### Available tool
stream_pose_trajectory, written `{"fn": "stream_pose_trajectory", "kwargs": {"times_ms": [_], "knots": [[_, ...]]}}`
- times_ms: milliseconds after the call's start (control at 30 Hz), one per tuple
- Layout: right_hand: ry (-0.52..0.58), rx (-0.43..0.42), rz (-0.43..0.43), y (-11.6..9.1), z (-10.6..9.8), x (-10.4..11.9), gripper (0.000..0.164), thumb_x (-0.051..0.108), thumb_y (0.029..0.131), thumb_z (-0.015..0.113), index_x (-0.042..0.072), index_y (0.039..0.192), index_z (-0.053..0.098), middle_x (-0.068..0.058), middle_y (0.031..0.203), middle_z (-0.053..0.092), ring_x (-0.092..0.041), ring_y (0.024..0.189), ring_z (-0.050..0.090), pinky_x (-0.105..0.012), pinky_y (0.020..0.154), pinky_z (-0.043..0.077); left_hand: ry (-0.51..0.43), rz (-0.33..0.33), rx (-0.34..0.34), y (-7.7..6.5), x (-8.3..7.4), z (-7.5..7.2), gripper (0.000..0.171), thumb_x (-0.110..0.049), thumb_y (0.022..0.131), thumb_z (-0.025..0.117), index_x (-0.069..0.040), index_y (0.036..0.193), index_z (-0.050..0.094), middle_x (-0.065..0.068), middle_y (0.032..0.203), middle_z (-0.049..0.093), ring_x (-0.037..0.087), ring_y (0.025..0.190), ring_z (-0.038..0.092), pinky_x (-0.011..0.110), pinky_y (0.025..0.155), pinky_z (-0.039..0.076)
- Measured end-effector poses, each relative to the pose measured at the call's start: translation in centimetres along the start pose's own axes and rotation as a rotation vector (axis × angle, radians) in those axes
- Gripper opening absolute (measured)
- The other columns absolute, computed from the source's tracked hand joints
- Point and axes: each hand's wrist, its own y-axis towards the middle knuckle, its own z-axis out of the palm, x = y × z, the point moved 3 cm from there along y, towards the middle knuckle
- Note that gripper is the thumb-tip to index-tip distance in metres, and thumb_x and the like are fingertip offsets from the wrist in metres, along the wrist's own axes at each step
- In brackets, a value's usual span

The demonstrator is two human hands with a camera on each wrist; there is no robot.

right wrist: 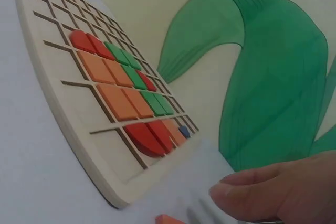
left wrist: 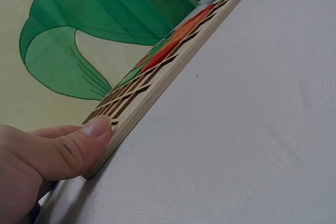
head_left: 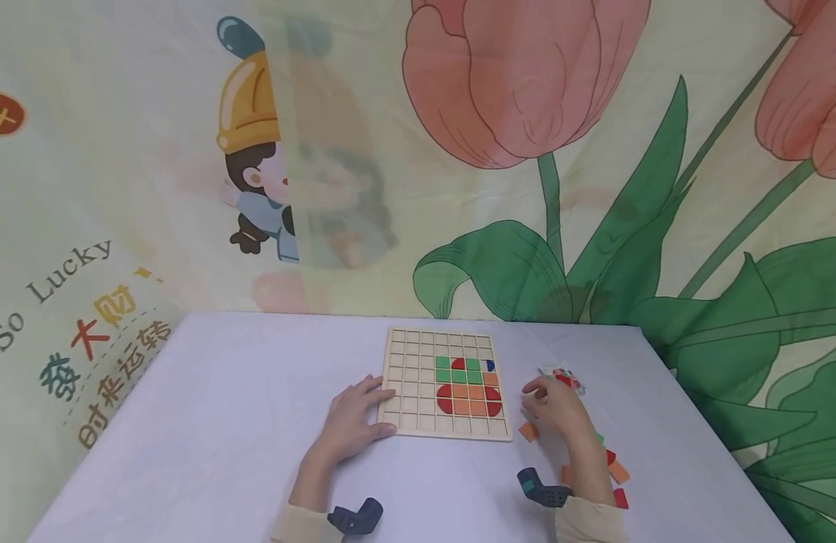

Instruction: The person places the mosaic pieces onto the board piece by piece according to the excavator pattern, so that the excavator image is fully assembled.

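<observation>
Grid board [head_left: 411,377], steadied at 8 to 9 o'clock by the left hand [head_left: 353,415], fingers fairly straight and merely touching, thumb at the near-left corner. Pale wood, thin dividing ribs, flat on the white desk [head_left: 241,422]. In the right-hand cells, green tiles [head_left: 457,376] around a red one [head_left: 457,363], orange tiles [head_left: 468,400] below, rounded red tiles [head_left: 445,400] flanking, a small blue piece [head_left: 490,366] toward 2 o'clock. At 12 o'clock, the desk's far edge close behind, before the printed cloth [head_left: 363,294]; broad white surface toward 9 and 6. At 4 o'clock, a loose orange piece [head_left: 529,432] just beside the near-right corner, other loose pieces [head_left: 619,473] farther out. Around 3 o'clock, the right hand [head_left: 556,407], well apart from the left, fingers released and loosely bent near a printed packet [head_left: 568,375], forearm angled in from 5.
</observation>
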Motion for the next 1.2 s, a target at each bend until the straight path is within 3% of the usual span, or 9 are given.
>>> {"fn": "stream_pose_trajectory", "kwargs": {"times_ms": [333,600,900,1200], "knots": [[-0.061,0.082,0.031,-0.3,-0.8,-2.8,0.033,0.016,0.081,0.074,0.008,0.111,0.063,-0.019,0.107,0.061,-0.032,0.097,0.057,-0.053,0.082,0.053,0.009,-0.009,0.007,0.0,-0.1,0.0,0.055,-0.029,0.075,0.077,-0.015,0.126,0.061,0.008,0.146,0.046,0.03,0.143,0.029,0.052,0.119,0.017],[-0.034,0.074,0.036,-0.1,-0.4,-2.7,0.028,0.01,0.08,0.074,0.005,0.104,0.06,-0.017,0.098,0.061,-0.027,0.085,0.056,-0.047,0.08,0.054,0.012,-0.005,0.006,0.0,0.2,0.2,0.055,-0.03,0.075,0.077,-0.016,0.126,0.061,0.008,0.146,0.046,0.03,0.143,0.03,0.052,0.118,0.017],[-0.011,0.055,0.032,0.2,-0.3,-2.2,0.026,0.01,0.082,0.072,0.004,0.102,0.056,-0.016,0.093,0.06,-0.027,0.084,0.054,-0.043,0.078,0.053,0.009,-0.013,0.003,0.1,0.1,0.2,0.055,-0.031,0.075,0.077,-0.016,0.126,0.061,0.007,0.147,0.045,0.03,0.143,0.029,0.052,0.119,0.017],[-0.059,0.111,-0.021,-0.1,-0.6,-2.1,0.043,0.019,0.077,0.078,0.01,0.115,0.06,-0.021,0.112,0.057,-0.031,0.099,0.054,-0.053,0.084,0.052,0.014,-0.005,-0.002,0.0,0.0,0.1,0.055,-0.029,0.075,0.077,-0.016,0.126,0.061,0.007,0.146,0.045,0.03,0.143,0.029,0.053,0.118,0.018]]}}
